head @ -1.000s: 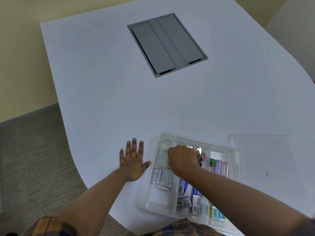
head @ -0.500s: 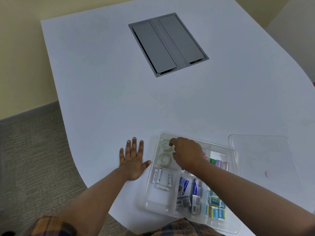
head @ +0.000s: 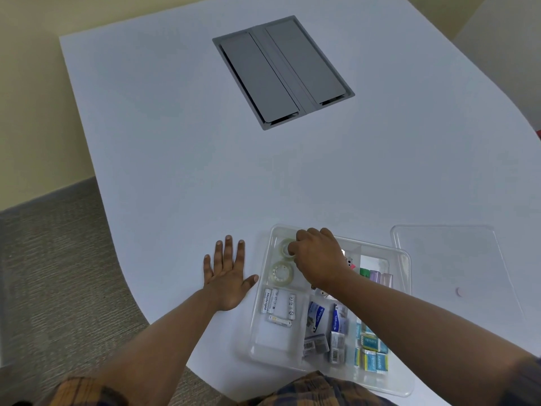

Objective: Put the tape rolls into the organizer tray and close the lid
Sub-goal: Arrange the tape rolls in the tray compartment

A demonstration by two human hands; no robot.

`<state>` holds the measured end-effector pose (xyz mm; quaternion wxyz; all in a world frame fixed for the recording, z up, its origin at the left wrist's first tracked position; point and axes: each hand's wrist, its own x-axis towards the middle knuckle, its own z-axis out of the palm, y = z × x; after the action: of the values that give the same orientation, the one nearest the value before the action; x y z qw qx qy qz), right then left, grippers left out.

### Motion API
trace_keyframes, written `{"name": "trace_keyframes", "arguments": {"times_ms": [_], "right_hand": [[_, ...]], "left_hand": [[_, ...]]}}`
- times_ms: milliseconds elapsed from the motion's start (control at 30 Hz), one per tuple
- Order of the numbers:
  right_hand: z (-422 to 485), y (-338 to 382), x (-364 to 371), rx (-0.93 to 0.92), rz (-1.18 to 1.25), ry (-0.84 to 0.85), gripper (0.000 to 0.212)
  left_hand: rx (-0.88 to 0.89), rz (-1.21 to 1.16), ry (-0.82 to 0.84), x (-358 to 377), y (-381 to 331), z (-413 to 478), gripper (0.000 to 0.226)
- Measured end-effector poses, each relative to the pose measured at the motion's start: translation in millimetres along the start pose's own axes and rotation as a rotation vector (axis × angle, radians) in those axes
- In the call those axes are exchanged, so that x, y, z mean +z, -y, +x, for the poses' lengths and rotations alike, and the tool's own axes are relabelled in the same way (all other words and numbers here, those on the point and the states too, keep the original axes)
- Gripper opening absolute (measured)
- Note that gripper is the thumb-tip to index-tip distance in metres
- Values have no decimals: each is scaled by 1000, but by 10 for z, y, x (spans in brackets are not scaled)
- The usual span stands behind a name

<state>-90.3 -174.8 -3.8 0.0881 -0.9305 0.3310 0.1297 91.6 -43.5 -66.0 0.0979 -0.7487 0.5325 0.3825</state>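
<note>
A clear organizer tray (head: pixel 406 268) sits open on the white table near me. Two clear tape rolls lie in its far-left compartment. The near tape roll (head: pixel 281 272) lies flat and free. My right hand (head: pixel 319 259) reaches over the tray, with thumb and fingertips closed on the far tape roll (head: pixel 283 247), which its fingers partly hide. Just left of the tray, my left hand (head: pixel 227 279) rests flat on the table, fingers spread and holding nothing. The clear lid (head: pixel 450 265) lies on the table to the right of the tray.
Batteries (head: pixel 278 306), small packets and coloured items fill the other tray compartments. A grey cable hatch (head: pixel 282 71) is set into the table farther back. The table's curved edge runs close on my left, with carpet below.
My right hand let go of the near tape roll in the compartment and moved farther away onto the far roll. My left hand has stayed flat in place.
</note>
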Motion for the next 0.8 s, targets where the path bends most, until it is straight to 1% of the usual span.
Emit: {"name": "trace_keyframes", "arguments": {"times_ms": [133, 200, 333, 500, 633, 700, 800], "right_hand": [[-11, 22, -22, 4, -4, 4, 25], [-15, 39, -18, -13, -49, 25, 28], [-1, 95, -13, -82, -190, 70, 19], [69, 110, -33, -138, -234, 69, 17], [89, 117, -20, -139, -190, 53, 17], [73, 109, 7, -126, -138, 22, 23], [-14, 63, 23, -33, -17, -53, 30]], "left_hand": [[2, -1, -7, 1, 3, 2, 83], [1, 0, -5, -2, -2, -1, 83], [-1, 3, -3, -10, -6, -10, 83], [0, 5, -8, 2, -9, -5, 83], [-2, 5, -23, 28, 13, 15, 83], [-2, 5, -32, 45, 21, 33, 83], [0, -2, -45, 66, 36, 52, 83]]}}
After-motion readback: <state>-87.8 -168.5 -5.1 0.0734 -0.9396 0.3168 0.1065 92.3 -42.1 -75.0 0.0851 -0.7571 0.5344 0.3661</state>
